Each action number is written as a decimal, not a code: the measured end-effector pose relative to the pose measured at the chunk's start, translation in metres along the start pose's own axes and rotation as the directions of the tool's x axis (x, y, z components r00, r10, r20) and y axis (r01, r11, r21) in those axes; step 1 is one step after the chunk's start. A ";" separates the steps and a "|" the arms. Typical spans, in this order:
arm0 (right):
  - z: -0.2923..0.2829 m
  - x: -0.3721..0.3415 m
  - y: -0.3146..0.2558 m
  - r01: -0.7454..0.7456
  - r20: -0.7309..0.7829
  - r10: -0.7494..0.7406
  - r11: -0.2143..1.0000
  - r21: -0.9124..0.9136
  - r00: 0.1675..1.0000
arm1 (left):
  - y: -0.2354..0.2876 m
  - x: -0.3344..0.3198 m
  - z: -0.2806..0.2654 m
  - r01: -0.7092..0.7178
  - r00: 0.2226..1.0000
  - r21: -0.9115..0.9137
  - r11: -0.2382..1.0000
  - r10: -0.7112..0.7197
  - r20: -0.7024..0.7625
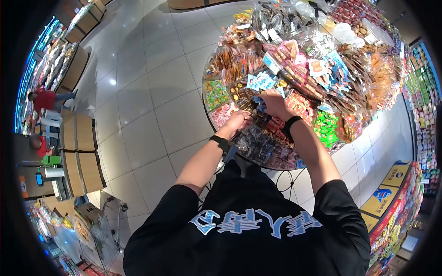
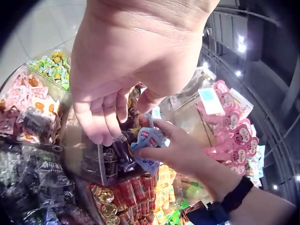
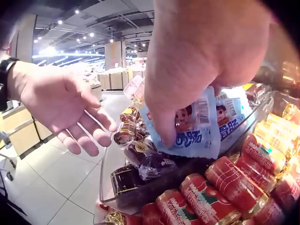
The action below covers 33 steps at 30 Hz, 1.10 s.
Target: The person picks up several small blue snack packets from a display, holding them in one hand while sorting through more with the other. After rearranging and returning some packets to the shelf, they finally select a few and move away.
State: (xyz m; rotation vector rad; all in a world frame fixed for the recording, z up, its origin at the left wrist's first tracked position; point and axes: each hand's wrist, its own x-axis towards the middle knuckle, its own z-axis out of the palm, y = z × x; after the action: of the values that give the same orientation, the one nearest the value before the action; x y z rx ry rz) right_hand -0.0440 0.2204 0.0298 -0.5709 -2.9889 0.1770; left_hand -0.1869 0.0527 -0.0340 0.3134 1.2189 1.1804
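My right hand (image 1: 275,105) pinches a light-blue snack packet (image 3: 199,140) with a cartoon face and blue lettering, close over a compartment of dark-wrapped sweets (image 3: 154,164). More blue packets (image 1: 261,82) lie just beyond it. My left hand (image 1: 238,120) hovers at the left of the same compartment, palm facing in, its fingers (image 3: 86,133) loosely extended with nothing in them. Below the right hand are red cylindrical sweets (image 3: 232,185) with gold ends. In the left wrist view, the right thumb and fingers hold the crumpled packet (image 2: 149,140).
Clear dividers (image 2: 101,164) part the round display. Pink sweets (image 1: 224,114), green-and-yellow sweets (image 1: 216,94), dark bags (image 1: 253,142) and green packets (image 1: 326,123) fill nearby compartments. A shopping cart (image 1: 103,230) stands at lower left; a person in red (image 1: 43,100) is at far left.
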 end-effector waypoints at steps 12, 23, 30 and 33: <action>0.006 -0.021 -0.017 -0.093 -0.357 0.261 0.901 0.425 0.897 | 0.035 -0.015 0.022 0.120 0.971 -0.250 0.961 -0.061 0.230; 0.000 -0.048 -0.032 0.109 -0.142 -0.067 0.944 0.311 0.988 | 0.013 0.025 0.036 0.036 0.935 -0.533 0.845 0.160 0.316; -0.022 -0.040 0.032 0.117 -0.197 -0.081 0.976 0.181 0.977 | 0.021 -0.006 0.037 -0.119 0.990 -0.493 0.862 0.141 0.008; -0.017 -0.037 0.045 0.172 -0.196 -0.173 0.985 -0.024 0.965 | 0.023 -0.015 0.039 -0.150 0.989 -0.465 0.872 0.139 -0.057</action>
State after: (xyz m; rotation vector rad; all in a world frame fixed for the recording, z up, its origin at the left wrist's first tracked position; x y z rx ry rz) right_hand 0.0085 0.2496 0.0377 -0.3057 -2.8266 0.0906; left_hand -0.1645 0.0645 0.0065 0.0252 0.8990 1.5705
